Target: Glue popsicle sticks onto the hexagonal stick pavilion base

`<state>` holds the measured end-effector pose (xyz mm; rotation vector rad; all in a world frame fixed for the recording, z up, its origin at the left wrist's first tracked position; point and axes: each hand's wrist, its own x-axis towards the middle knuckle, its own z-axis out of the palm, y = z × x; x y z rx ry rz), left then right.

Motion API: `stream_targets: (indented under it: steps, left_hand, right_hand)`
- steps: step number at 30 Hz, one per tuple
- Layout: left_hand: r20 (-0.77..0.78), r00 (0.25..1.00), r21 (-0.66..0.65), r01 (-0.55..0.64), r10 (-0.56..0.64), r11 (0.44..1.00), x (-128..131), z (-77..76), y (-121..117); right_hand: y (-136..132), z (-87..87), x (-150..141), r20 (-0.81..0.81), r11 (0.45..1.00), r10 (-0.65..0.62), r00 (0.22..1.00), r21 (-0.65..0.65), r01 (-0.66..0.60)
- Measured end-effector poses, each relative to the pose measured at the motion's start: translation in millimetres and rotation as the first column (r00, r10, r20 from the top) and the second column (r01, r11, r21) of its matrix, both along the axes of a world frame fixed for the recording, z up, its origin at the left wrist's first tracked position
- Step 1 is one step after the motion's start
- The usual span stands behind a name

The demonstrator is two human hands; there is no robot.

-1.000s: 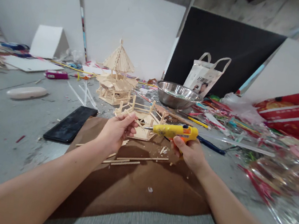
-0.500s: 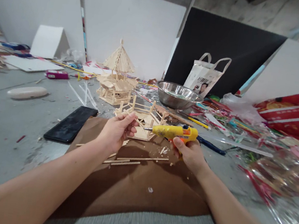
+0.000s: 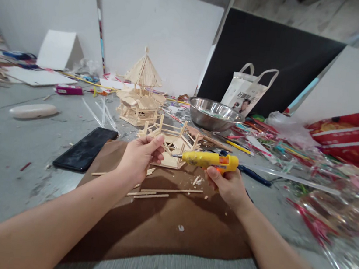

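My right hand (image 3: 227, 185) is wrapped round the grip of a yellow hot glue gun (image 3: 209, 159), its nozzle pointing left; a clear glue stick (image 3: 293, 177) sticks out of its back. My left hand (image 3: 142, 155) is closed in a pinch on a thin wooden stick (image 3: 167, 147), whose end lies close to the nozzle. Just behind both hands stands a low wooden stick frame (image 3: 169, 162) with upright posts, partly hidden by my left hand. Several loose wooden sticks (image 3: 172, 191) lie on the brown sheet (image 3: 167, 230) below.
A wooden stick pavilion (image 3: 140, 98) with a pointed roof stands behind the frame. Left of the sheet lies a black phone (image 3: 85, 148). A metal bowl (image 3: 215, 115) and a white bag (image 3: 246, 92) stand behind. Plastic wrappers (image 3: 331, 185) and dark-handled pliers (image 3: 253, 175) lie at right.
The glue gun's nozzle has shifted slightly left and down, closer to the stick's end. My left hand stays nearly in place, still pinching the stick.
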<state>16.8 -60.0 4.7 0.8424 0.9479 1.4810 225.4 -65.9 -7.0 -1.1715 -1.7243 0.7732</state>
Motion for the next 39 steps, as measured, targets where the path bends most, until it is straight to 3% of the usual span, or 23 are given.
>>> stream_targets:
  steps: [13,39]
  left_hand:
    - [-0.049,0.996,0.014,-0.077,0.077,0.997,0.7,-1.9,-0.9]
    - [-0.048,0.995,0.032,-0.089,0.091,0.995,1.0,-4.7,0.5]
  right_hand:
    - [-2.6,2.6,-2.5,0.034,0.999,0.012,0.999,0.036,-0.013]
    - [-3.8,5.0,-7.8,0.019,0.994,0.057,0.998,0.087,-0.058]
